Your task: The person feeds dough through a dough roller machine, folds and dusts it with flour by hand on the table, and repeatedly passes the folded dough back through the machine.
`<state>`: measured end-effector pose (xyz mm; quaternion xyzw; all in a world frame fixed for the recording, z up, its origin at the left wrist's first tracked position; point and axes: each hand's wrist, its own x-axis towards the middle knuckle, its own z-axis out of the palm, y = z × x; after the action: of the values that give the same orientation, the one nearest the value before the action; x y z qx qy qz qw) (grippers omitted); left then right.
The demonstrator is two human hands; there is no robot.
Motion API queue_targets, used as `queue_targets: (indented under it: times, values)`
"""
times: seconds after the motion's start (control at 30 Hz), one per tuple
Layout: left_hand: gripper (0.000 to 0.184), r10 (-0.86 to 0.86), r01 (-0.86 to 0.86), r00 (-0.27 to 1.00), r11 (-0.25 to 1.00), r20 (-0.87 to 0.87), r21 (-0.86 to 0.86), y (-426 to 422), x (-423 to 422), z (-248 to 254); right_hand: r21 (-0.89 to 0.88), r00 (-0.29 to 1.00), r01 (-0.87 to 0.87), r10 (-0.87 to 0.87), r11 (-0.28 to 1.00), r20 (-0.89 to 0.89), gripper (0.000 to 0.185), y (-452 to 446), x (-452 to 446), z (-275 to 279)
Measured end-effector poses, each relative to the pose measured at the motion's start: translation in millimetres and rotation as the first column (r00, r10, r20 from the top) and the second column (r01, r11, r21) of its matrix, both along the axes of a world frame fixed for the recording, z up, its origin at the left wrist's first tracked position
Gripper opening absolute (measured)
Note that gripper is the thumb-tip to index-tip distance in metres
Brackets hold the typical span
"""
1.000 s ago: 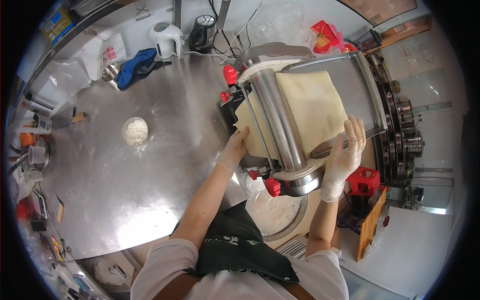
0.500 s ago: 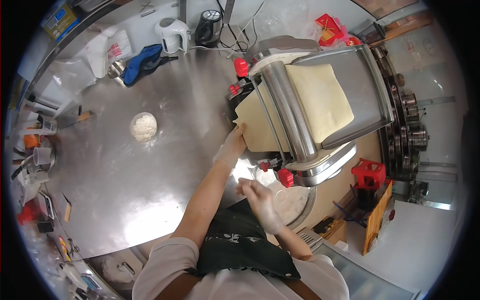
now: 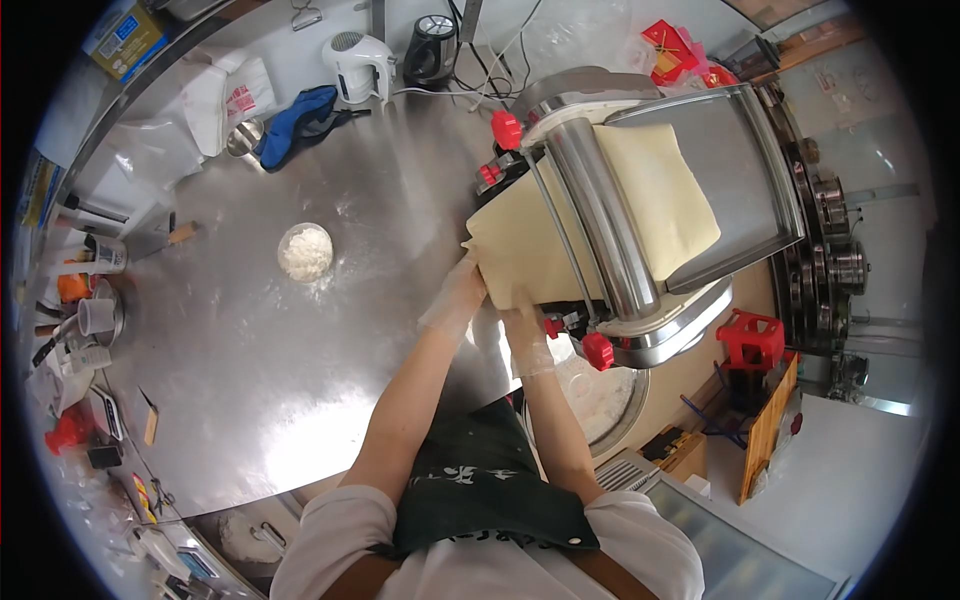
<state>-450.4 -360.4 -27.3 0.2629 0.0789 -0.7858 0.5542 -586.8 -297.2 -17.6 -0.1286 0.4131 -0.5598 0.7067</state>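
Observation:
A pale dough sheet runs through the steel rollers of a dough sheeter. Part of the same dough lies on the machine's far-side tray. My left hand, in a clear glove, holds the left corner of the sheet, its fingers partly hidden by the dough. Along the near edge of the sheet is my right hand, also gloved. Its fingertips touch the dough but are blurred, so their grip is unclear.
A bowl of white flour stands on the steel table. Red knobs stick out from the sheeter. Below it sits a wide round pan with white powder. A red stool stands at right.
My right hand has moved forward from in front of the apron to the near edge of the dough sheet. My left hand stays at the sheet's corner. The view has shifted slightly.

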Motion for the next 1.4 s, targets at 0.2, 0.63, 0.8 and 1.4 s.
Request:
queue_targets:
  times: [0.2,0.63,0.8,1.4]
  values:
    - [0.043,0.106,-0.126,0.920,0.992,-0.377,-0.029,7,-16,-14,0.224,0.948,-0.108,0.032,0.969,0.317,0.041,11,11,55]
    - [0.042,0.273,0.463,0.327,0.788,0.905,-0.405,27,-22,-9,0.404,0.852,-0.406,0.499,0.820,-0.155,0.038,52,-28,69]
    - [0.041,0.323,0.512,0.225,0.763,0.919,-0.393,31,-14,-10,0.428,0.868,-0.346,0.458,0.835,-0.191,0.042,76,-40,71]
    - [0.044,0.172,0.413,0.388,0.846,0.905,-0.338,50,17,-13,0.455,0.843,-0.298,0.455,0.839,-0.286,0.032,86,-31,79]
